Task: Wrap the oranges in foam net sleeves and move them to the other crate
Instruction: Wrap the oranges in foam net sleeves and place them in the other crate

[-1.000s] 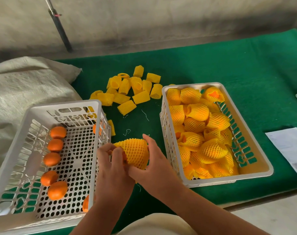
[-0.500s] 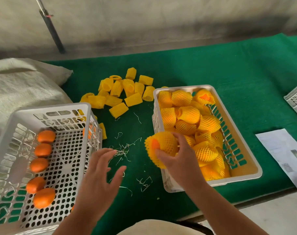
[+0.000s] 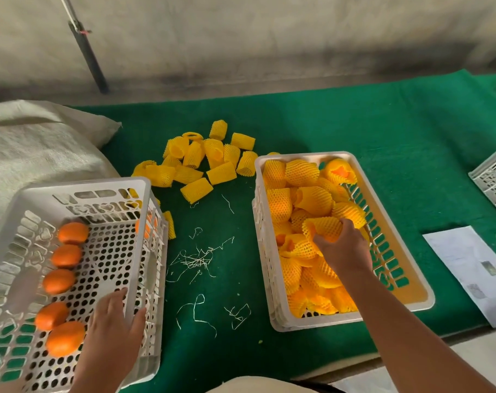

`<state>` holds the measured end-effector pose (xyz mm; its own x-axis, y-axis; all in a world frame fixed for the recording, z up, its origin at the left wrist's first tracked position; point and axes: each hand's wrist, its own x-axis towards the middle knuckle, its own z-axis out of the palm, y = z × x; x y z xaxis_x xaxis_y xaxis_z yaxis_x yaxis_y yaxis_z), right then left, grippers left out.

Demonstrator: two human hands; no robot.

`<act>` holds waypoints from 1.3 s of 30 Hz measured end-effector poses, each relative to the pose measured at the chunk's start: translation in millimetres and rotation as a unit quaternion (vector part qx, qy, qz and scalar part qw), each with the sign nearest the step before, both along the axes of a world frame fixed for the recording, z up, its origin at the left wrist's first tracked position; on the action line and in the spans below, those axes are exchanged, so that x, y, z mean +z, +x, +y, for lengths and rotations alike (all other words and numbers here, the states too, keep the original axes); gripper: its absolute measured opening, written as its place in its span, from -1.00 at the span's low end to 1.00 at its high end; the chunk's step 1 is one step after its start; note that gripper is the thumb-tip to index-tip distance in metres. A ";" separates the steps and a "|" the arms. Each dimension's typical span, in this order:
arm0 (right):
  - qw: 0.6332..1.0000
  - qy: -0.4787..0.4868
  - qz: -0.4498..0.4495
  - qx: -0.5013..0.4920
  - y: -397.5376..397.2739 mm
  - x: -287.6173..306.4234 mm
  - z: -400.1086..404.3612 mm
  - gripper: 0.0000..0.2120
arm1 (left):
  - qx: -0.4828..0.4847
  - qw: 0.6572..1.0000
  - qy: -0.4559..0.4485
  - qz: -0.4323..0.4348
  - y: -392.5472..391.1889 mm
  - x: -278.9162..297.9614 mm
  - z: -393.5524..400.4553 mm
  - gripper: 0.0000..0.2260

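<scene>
Wrapped orange [image 3: 324, 228] in right hand [image 3: 343, 249] grip, over right crate [image 3: 419, 300]

plastic, foam and felt — mostly matt.
perforated white plastic crates [image 3: 144, 194] at 9 and 3 o'clock; netted yellow foam sleeves [image 3: 197, 190] at 12; fuzzy green felt cloth [image 3: 383, 131]; smooth-skinned oranges [image 3: 65, 337] — coarse woven sack [image 3: 36, 154] at 10.

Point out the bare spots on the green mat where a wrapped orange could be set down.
Free: the mat behind the right crate, and the strip between that crate and the paper. Between the two crates lie only thin threads. Crowded: the sleeves behind the left crate.
</scene>
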<state>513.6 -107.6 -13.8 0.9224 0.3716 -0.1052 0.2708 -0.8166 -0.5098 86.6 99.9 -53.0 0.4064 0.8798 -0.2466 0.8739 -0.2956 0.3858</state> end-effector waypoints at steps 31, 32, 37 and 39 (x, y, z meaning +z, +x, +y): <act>0.931 -0.057 -0.195 0.305 -144.4 -34.1 36.8 -0.46 | 0.000 0.984 -0.112 0.140 -78.0 -8.6 95.8 -0.56; 0.931 -0.053 -0.197 0.304 -144.4 -34.4 37.6 -0.45 | -0.006 0.980 -0.125 0.152 -83.8 -9.3 100.9 -0.55; 0.922 -0.054 -0.219 0.313 -146.7 -33.9 40.2 -0.43 | -0.076 0.977 -0.144 0.136 -71.3 -15.6 103.4 -0.48; 0.925 -0.056 -0.215 0.307 -148.5 -31.9 41.2 -0.43 | -0.111 0.963 -0.203 0.140 -55.5 -21.7 96.8 -0.43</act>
<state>365.1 -66.5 -45.7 0.5056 0.8490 0.1537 0.8600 -0.4816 -0.1686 31.0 196.7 -74.8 0.4410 0.5870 -0.6790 0.8931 -0.3622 0.2669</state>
